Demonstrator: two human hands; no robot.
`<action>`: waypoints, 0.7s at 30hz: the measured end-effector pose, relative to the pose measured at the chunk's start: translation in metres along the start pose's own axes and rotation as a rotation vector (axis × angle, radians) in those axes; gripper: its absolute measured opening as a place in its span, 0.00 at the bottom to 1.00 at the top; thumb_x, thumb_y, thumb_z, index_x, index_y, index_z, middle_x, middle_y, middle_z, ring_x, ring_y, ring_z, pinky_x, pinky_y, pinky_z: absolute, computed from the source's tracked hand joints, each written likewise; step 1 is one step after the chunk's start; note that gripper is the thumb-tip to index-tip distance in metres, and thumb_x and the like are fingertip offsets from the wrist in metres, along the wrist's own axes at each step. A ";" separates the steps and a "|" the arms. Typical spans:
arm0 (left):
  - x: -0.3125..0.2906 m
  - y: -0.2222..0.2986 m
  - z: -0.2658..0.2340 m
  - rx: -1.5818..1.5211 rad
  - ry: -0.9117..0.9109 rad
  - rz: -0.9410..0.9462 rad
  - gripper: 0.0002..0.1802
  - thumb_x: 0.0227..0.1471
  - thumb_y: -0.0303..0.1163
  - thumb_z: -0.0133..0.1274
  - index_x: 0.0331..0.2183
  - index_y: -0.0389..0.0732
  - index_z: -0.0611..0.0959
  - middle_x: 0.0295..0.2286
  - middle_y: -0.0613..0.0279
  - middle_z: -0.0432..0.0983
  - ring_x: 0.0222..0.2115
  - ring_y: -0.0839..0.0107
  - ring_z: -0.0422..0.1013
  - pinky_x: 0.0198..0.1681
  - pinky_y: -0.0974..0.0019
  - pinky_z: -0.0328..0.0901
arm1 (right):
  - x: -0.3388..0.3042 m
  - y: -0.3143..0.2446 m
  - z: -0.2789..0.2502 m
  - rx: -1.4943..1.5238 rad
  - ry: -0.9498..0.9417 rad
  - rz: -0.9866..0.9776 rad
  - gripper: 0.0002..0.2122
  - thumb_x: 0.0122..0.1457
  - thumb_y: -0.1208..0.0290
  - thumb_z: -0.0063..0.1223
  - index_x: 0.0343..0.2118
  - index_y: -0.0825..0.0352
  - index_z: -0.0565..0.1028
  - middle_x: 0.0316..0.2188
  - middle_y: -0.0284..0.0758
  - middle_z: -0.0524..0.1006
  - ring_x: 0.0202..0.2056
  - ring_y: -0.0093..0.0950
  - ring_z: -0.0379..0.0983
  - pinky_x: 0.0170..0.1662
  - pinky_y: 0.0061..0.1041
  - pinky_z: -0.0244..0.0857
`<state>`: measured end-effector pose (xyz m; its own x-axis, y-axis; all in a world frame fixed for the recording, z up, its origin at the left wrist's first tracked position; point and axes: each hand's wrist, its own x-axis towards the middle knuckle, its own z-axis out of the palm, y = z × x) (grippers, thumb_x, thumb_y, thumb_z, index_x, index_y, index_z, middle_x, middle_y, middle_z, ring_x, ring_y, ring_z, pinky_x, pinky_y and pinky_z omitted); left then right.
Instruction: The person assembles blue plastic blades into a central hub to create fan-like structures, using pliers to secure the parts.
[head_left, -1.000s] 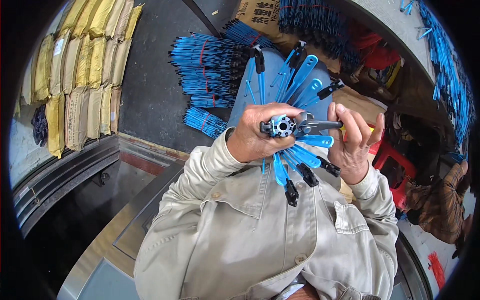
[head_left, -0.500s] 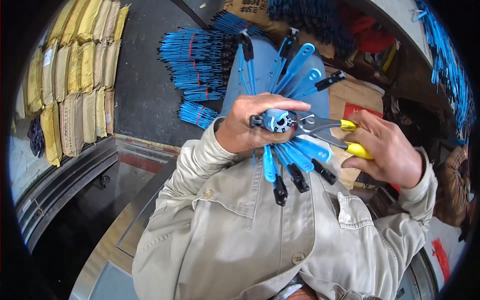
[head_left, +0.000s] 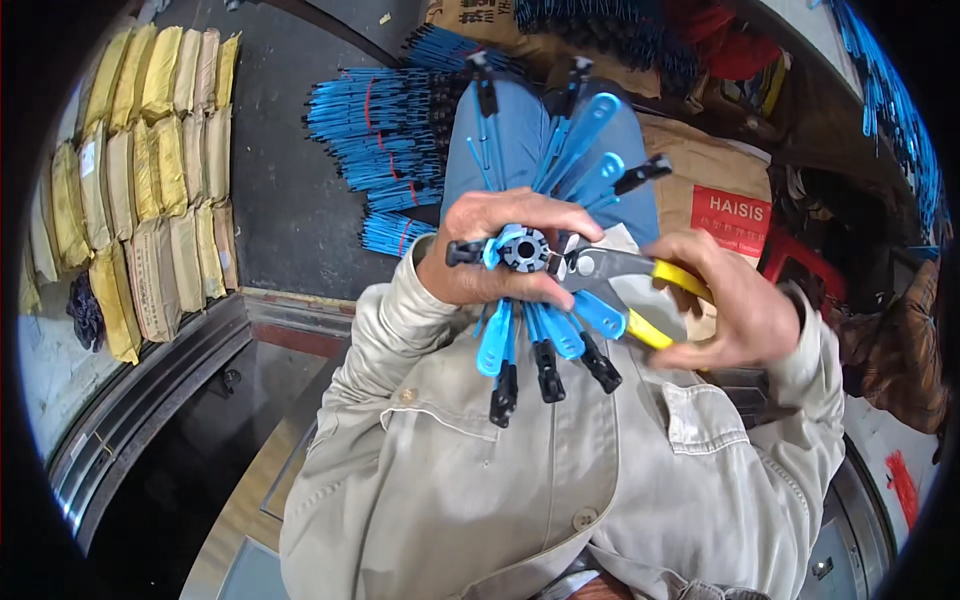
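My left hand (head_left: 468, 222) wraps round a black ring-shaped hub (head_left: 524, 250) with slots about its rim and a hole in its middle. Blue flat arms (head_left: 590, 125) and thin blue rods with black clip-like ends (head_left: 550, 372) fan out above and below the hand. A blue strip bends over the hub's left side. In my right hand (head_left: 745, 310) are pliers (head_left: 598, 268) with yellow grips, their handles apart. The jaws point at the hub's right edge, near a thin wire; whether they grip it, I cannot tell.
Red-tied bundles of blue rods (head_left: 350, 110) lie beyond my left knee. Yellow and tan wrapped packages (head_left: 150, 170) are stacked at the far left. A brown sack (head_left: 690, 165) lies beyond my right hand, and more blue rods (head_left: 890, 110) hang at the upper right.
Both hands, with the hub and the pliers, have shifted left in view. The pliers have turned, their yellow grips now pointing lower, and the hub's face shows more squarely.
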<state>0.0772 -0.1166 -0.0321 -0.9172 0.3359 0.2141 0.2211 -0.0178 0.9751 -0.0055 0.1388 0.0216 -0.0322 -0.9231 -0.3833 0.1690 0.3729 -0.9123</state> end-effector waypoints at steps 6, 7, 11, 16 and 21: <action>0.001 0.004 0.003 0.000 0.108 -0.106 0.28 0.29 0.35 0.68 0.38 0.39 0.80 0.35 0.59 0.77 0.30 0.71 0.73 0.36 0.71 0.65 | -0.002 -0.001 0.024 -1.182 0.616 -0.266 0.25 0.51 0.70 0.53 0.51 0.70 0.59 0.44 0.47 0.69 0.24 0.29 0.72 0.29 0.25 0.68; 0.002 0.003 0.001 0.029 0.108 -0.098 0.28 0.29 0.35 0.68 0.38 0.39 0.80 0.35 0.59 0.77 0.30 0.71 0.73 0.36 0.71 0.66 | -0.004 -0.003 0.023 -1.160 0.617 -0.241 0.27 0.50 0.73 0.54 0.53 0.69 0.57 0.44 0.47 0.69 0.25 0.30 0.72 0.30 0.26 0.68; 0.005 0.000 -0.005 -0.050 -0.022 -0.080 0.29 0.29 0.36 0.68 0.39 0.39 0.80 0.35 0.58 0.77 0.32 0.71 0.73 0.36 0.71 0.66 | -0.013 0.000 -0.020 0.504 -0.107 0.304 0.27 0.48 0.74 0.53 0.53 0.70 0.59 0.44 0.45 0.70 0.28 0.33 0.71 0.29 0.24 0.66; 0.004 -0.007 0.000 -0.092 -0.020 0.056 0.30 0.30 0.37 0.68 0.40 0.39 0.79 0.36 0.58 0.76 0.33 0.70 0.73 0.37 0.70 0.66 | -0.002 0.002 -0.019 0.554 -0.269 0.316 0.24 0.49 0.75 0.53 0.50 0.72 0.63 0.40 0.45 0.72 0.28 0.33 0.71 0.30 0.24 0.66; 0.002 0.001 -0.010 0.011 0.065 -0.092 0.30 0.29 0.36 0.68 0.40 0.39 0.79 0.37 0.58 0.76 0.35 0.69 0.73 0.39 0.70 0.66 | 0.002 -0.007 0.013 -1.122 0.543 -0.209 0.23 0.52 0.75 0.51 0.51 0.73 0.60 0.32 0.43 0.76 0.21 0.26 0.71 0.26 0.22 0.67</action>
<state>0.0728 -0.1251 -0.0306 -0.9534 0.2735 0.1271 0.1380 0.0209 0.9902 0.0059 0.1336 0.0290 -0.4020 -0.9155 0.0158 -0.8060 0.3457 -0.4804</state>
